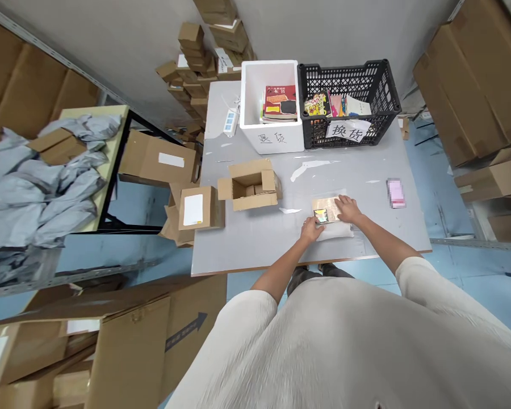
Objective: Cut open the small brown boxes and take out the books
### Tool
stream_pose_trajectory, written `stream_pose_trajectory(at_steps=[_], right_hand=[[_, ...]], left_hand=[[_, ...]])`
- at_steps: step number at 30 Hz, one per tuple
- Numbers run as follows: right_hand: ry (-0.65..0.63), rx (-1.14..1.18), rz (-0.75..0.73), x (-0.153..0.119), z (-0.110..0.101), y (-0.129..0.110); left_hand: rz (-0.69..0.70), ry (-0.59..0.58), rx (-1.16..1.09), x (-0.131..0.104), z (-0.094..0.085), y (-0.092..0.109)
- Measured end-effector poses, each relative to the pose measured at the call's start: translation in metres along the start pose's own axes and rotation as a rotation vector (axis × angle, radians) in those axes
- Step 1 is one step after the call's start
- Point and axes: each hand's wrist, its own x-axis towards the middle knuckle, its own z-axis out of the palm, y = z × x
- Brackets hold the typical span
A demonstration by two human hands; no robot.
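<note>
A tan book (331,209) with a small yellow and black picture on its cover lies near the table's front edge. Whitish wrap (336,230), maybe bubble wrap, shows along its near side. My left hand (311,230) is closed at the book's lower left corner, its thumb over the wrap. At the right end, my right hand (348,209) rests on the cover with fingers stretched out. To the left stands an open cardboard box (255,201) with smaller brown pieces inside.
A white foam box (272,139) and a black crate (344,128), both holding books, stand at the table's (247,244) back. A phone (396,193) lies at right, a white power strip (230,122) at back left. Cartons and grey parcels (59,182) fill the left side.
</note>
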Motion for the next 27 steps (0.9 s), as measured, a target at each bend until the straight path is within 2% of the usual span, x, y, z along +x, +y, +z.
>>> stream_pose_trajectory(at_steps=[2, 6, 12, 15, 18, 21, 25, 27], right_hand=[[-0.041, -0.024, -0.021, 0.013, -0.001, 0.002], [-0.065, -0.054, -0.040, 0.032, 0.002, 0.003], [-0.124, -0.087, -0.024, 0.042, 0.002, 0.000], [-0.116, -0.114, -0.015, 0.042, -0.003, -0.005], [-0.034, -0.113, 0.003, 0.041, -0.010, -0.011], [0.034, 0.005, 0.038, 0.039, -0.020, -0.013], [0.000, 0.188, 0.063, 0.033, -0.039, -0.007], [0.071, 0.259, 0.059, 0.028, -0.052, -0.001]], left_hand=[[-0.006, 0.002, -0.068, 0.001, -0.002, -0.001], [-0.013, -0.071, -0.201, 0.001, -0.007, -0.003], [0.056, -0.157, -0.280, 0.003, -0.014, -0.010], [0.019, -0.127, -0.244, 0.006, -0.015, -0.012], [-0.043, -0.058, -0.226, 0.009, -0.015, -0.013], [-0.098, 0.002, -0.207, 0.012, -0.017, -0.013], [-0.093, 0.014, -0.175, 0.018, -0.026, -0.011], [-0.075, 0.024, -0.138, 0.022, -0.032, -0.008]])
